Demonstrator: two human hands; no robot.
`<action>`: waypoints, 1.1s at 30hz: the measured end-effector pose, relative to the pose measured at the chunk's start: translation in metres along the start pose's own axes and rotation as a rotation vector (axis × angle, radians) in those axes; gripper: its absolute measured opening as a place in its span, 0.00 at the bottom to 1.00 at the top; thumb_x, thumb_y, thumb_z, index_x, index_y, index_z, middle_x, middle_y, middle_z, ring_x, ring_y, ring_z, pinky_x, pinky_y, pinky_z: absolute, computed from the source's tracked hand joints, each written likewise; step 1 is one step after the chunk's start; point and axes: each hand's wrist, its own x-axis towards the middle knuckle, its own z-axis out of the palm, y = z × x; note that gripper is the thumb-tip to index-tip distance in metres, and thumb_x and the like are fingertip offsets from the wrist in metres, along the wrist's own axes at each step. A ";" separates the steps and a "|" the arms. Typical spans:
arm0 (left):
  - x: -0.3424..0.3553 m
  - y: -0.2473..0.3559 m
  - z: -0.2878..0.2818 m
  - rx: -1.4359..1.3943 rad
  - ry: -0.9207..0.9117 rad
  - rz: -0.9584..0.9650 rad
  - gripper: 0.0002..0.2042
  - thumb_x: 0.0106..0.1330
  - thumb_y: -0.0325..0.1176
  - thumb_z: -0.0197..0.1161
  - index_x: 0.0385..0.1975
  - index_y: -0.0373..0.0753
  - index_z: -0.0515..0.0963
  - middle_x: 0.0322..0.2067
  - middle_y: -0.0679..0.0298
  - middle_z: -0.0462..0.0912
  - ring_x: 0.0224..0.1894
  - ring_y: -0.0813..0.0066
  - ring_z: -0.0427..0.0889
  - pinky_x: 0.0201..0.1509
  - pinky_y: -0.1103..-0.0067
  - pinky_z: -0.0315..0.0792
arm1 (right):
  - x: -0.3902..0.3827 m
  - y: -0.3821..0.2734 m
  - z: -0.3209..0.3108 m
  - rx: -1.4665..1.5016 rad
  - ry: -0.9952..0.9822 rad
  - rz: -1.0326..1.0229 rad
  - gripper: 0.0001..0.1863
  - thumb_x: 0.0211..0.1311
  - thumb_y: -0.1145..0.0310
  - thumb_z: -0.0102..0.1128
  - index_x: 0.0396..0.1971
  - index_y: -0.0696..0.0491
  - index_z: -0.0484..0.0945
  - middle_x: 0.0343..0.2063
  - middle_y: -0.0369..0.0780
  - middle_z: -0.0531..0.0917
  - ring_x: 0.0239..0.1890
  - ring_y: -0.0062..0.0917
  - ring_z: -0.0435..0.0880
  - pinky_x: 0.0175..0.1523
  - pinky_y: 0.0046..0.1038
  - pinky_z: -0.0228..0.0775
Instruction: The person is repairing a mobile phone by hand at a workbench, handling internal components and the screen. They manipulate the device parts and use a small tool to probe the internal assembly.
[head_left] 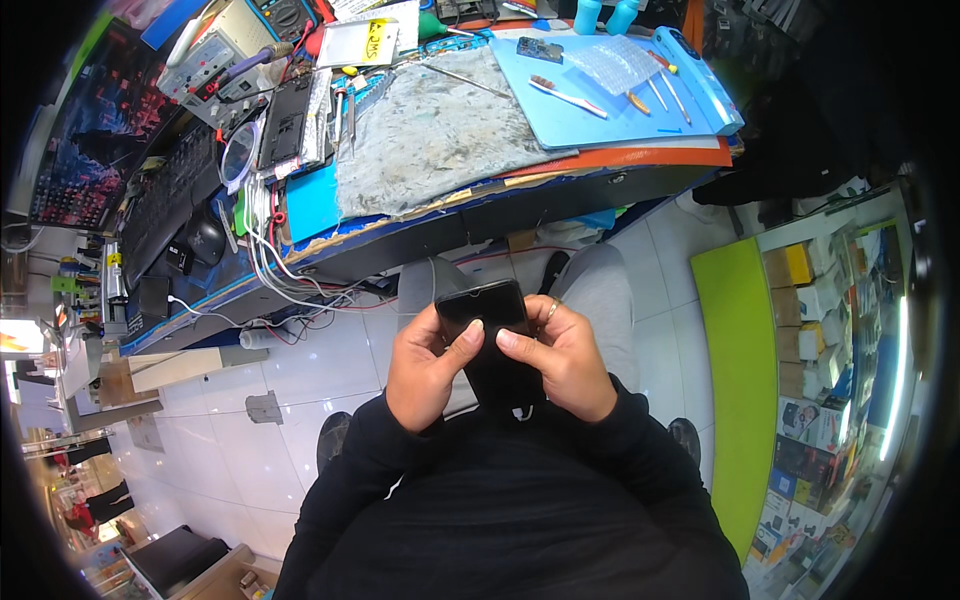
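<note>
The phone [487, 335], dark and slab-shaped, is held over the person's lap, clear of the desk [420, 215] and just short of its near edge. Its long axis runs away from the body toward that edge. Left hand [428, 368] grips the left side, right hand [560, 358] the right; both sets of fingers are closed around it, thumbs meeting on the face. Neither hand is nearer: the phone sits between them. A ring shows on the right hand.

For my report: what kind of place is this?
Probably a phone repair shop: both hands hold a black smartphone, a blue work mat carries small screwdrivers, and a bench meter stands nearby.
</note>
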 end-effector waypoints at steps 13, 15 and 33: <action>0.009 0.000 -0.002 -0.107 0.015 -0.009 0.13 0.74 0.31 0.65 0.54 0.35 0.79 0.47 0.65 0.86 0.49 0.80 0.82 0.56 0.79 0.75 | 0.010 -0.001 -0.005 0.142 -0.041 0.065 0.11 0.68 0.76 0.66 0.48 0.61 0.80 0.42 0.39 0.86 0.43 0.17 0.84 0.52 0.24 0.77; 0.011 0.000 -0.003 -0.106 0.011 -0.010 0.12 0.74 0.30 0.64 0.54 0.35 0.79 0.47 0.65 0.86 0.49 0.80 0.82 0.56 0.79 0.75 | 0.012 -0.002 -0.003 0.113 -0.034 0.043 0.11 0.68 0.76 0.66 0.48 0.61 0.80 0.42 0.39 0.86 0.42 0.17 0.84 0.51 0.24 0.78; 0.032 -0.003 -0.022 -0.081 -0.110 0.178 0.15 0.76 0.36 0.64 0.57 0.36 0.77 0.49 0.68 0.83 0.52 0.83 0.78 0.57 0.80 0.71 | 0.032 -0.013 0.006 0.057 -0.077 -0.134 0.12 0.70 0.76 0.64 0.50 0.60 0.77 0.44 0.38 0.84 0.46 0.18 0.83 0.56 0.25 0.75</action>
